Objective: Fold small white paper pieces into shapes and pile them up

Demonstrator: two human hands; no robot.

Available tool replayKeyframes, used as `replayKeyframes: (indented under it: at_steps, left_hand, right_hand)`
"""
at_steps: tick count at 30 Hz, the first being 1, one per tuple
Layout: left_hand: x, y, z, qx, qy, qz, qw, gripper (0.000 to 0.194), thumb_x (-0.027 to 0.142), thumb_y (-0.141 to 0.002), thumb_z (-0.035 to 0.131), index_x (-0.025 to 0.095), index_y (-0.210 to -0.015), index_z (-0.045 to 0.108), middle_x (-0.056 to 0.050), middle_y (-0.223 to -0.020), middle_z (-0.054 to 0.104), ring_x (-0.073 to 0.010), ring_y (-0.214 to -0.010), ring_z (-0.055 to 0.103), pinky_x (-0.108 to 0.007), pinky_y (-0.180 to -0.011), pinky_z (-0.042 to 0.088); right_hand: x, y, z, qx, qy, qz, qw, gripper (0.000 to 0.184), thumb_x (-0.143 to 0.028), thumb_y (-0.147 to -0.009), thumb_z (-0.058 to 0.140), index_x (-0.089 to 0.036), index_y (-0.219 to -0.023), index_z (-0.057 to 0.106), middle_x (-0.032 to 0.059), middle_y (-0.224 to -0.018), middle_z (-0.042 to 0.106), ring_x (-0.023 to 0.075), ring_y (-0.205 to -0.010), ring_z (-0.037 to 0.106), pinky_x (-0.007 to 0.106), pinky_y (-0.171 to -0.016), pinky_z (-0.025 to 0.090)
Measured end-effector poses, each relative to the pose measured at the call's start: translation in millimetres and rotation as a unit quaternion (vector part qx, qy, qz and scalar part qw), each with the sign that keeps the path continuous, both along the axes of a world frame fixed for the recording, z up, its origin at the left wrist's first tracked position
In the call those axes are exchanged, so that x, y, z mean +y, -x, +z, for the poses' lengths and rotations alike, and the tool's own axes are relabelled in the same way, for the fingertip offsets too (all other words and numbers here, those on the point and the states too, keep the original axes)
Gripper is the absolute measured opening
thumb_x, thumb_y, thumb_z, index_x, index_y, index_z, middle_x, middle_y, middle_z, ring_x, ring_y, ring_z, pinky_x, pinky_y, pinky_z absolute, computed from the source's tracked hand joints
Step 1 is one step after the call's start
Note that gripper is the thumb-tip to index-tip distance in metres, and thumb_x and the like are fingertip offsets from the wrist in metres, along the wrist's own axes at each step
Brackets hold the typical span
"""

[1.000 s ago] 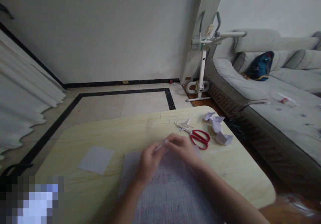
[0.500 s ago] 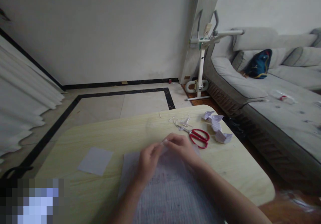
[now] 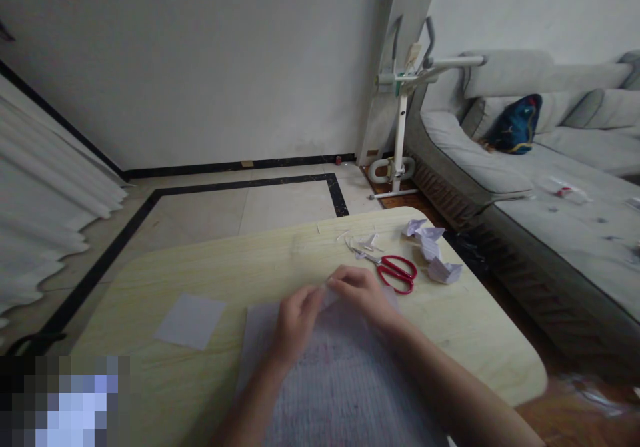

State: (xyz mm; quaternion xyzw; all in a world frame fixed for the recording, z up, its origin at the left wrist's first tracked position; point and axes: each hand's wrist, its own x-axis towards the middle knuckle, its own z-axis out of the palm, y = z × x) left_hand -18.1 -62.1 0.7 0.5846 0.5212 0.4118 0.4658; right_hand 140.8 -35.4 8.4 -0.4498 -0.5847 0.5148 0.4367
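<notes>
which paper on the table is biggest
The sheet under the left hand and right hand; the square at left and folded pieces at right are far smaller.

Dim, flat light falls across a tabletop (image 3: 240,267), shadowed low to the left of a blurred, lined sheet (image 3: 345,393); coarse pixels mask the lower-left corner.
</notes>
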Motion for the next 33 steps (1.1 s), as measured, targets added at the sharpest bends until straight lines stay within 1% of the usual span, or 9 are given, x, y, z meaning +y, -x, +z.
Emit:
replayKeyframes:
  at_steps: [4,6,9,17,25,29,33]
  left_hand:
    - [-1.2,-0.4,2.8,0.003,-0.003,-0.017,1.000,0.030,0.039,-0.088,0.049,0.014,-0.079,0.065,0.000,-0.067,0.059,-0.0136,-0.065,0.053,-0.021,-0.059,0.040]
    - [-1.6,-0.4,3.9,0.004,-0.003,-0.029,1.000,0.030,0.038,-0.089,0.049,0.014,-0.080,0.065,0.000,-0.067,0.059,-0.0134,-0.065,0.053,-0.021,-0.059,0.040]
    - [-1.6,0.1,3.9,0.013,-0.001,-0.030,0.999,0.030,0.038,-0.089,0.048,0.014,-0.080,0.065,0.000,-0.067,0.059,-0.0136,-0.065,0.054,-0.020,-0.059,0.040]
    - [0.5,4.7,0.8,0.018,-0.015,-0.018,1.000,0.030,0.038,-0.089,0.049,0.015,-0.083,0.067,-0.001,-0.070,0.062,-0.0144,-0.067,0.056,-0.021,-0.061,0.042]
    - [0.5,5.2,1.3,0.015,-0.014,-0.017,1.000,0.031,0.039,-0.088,0.049,0.014,-0.081,0.066,-0.001,-0.069,0.061,-0.0148,-0.066,0.055,-0.021,-0.059,0.042]
    - [0.0,5.0,3.2,0.028,-0.025,-0.024,0.999,0.030,0.038,-0.088,0.048,0.015,-0.081,0.065,0.000,-0.067,0.061,-0.0142,-0.065,0.055,-0.021,-0.060,0.041]
    - [-0.1,4.8,3.5,0.038,-0.030,-0.030,0.998,0.031,0.039,-0.088,0.048,0.016,-0.078,0.064,0.001,-0.063,0.058,-0.0137,-0.062,0.053,-0.020,-0.057,0.039]
  right_hand:
    - [-1.0,-0.6,1.7,0.020,0.016,-0.005,1.000,0.017,-0.030,-0.077,0.063,-0.017,-0.066,0.064,-0.0004,-0.066,0.061,0.0141,-0.065,0.056,0.024,-0.062,0.043]
    - [-1.5,-0.7,2.3,0.031,0.028,-0.007,0.999,0.018,-0.030,-0.076,0.063,-0.017,-0.064,0.062,-0.0011,-0.063,0.060,0.0137,-0.063,0.055,0.024,-0.061,0.042]
    - [-1.7,-0.7,1.8,0.036,0.037,-0.004,0.999,0.019,-0.032,-0.076,0.063,-0.017,-0.064,0.061,-0.0015,-0.062,0.059,0.0129,-0.061,0.054,0.023,-0.059,0.042]
    - [-0.6,-0.3,-5.1,0.030,0.012,0.009,0.999,0.020,-0.035,-0.077,0.065,-0.016,-0.068,0.063,-0.0006,-0.066,0.059,0.0123,-0.062,0.054,0.023,-0.058,0.042]
    - [-1.5,-0.1,-1.3,0.024,0.018,0.011,0.999,0.022,-0.037,-0.077,0.064,-0.016,-0.070,0.063,-0.0002,-0.067,0.060,0.0127,-0.063,0.055,0.023,-0.058,0.042]
    - [-1.6,0.8,-1.0,0.008,0.007,0.009,1.000,0.024,-0.037,-0.078,0.062,-0.016,-0.067,0.060,-0.0009,-0.063,0.057,0.0118,-0.060,0.052,0.023,-0.057,0.040]
    - [-2.0,0.7,0.8,0.007,0.007,0.010,1.000,0.028,-0.039,-0.080,0.060,-0.016,-0.063,0.057,-0.0020,-0.059,0.053,0.0112,-0.057,0.049,0.022,-0.054,0.038]
